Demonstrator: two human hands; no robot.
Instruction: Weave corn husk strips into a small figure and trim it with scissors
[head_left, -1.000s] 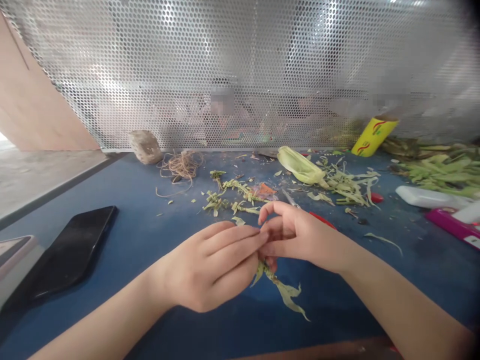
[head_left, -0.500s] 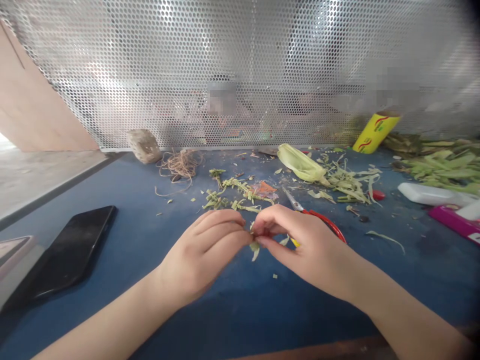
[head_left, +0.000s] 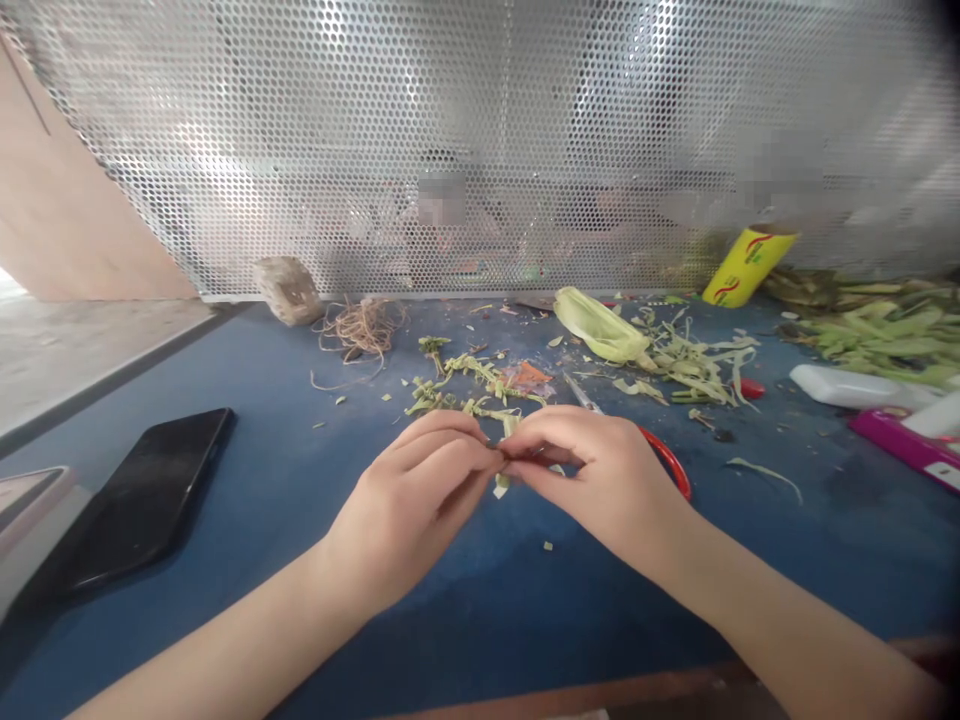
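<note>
My left hand (head_left: pixel 416 510) and my right hand (head_left: pixel 607 480) meet fingertip to fingertip over the middle of the blue table. Both pinch a small pale green leaf strip (head_left: pixel 511 424), whose ends poke out above and below the fingers. Its middle is hidden between them. Just beyond my hands lie several knotted or braided green leaf pieces (head_left: pixel 480 375). Scissors with red handles (head_left: pixel 670 462) lie partly under my right hand, their blade tips (head_left: pixel 579 393) pointing away. Farther back rests a pale green corn husk (head_left: pixel 604 328).
Behind the table (head_left: pixel 285 480) stands a perforated metal screen (head_left: pixel 495 120). To the left are a black phone (head_left: pixel 127 500), a stone-like block (head_left: pixel 287 290) and tangled twine (head_left: pixel 364 328). Shredded strips (head_left: pixel 701 365), a yellow tube (head_left: pixel 750 265), a leaf pile (head_left: pixel 892 335) and a purple object (head_left: pixel 907 447) occupy the right.
My fingertips have shifted slightly on the leaf strip, so more of it shows above them and less hangs below. My right hand has moved a little left.
</note>
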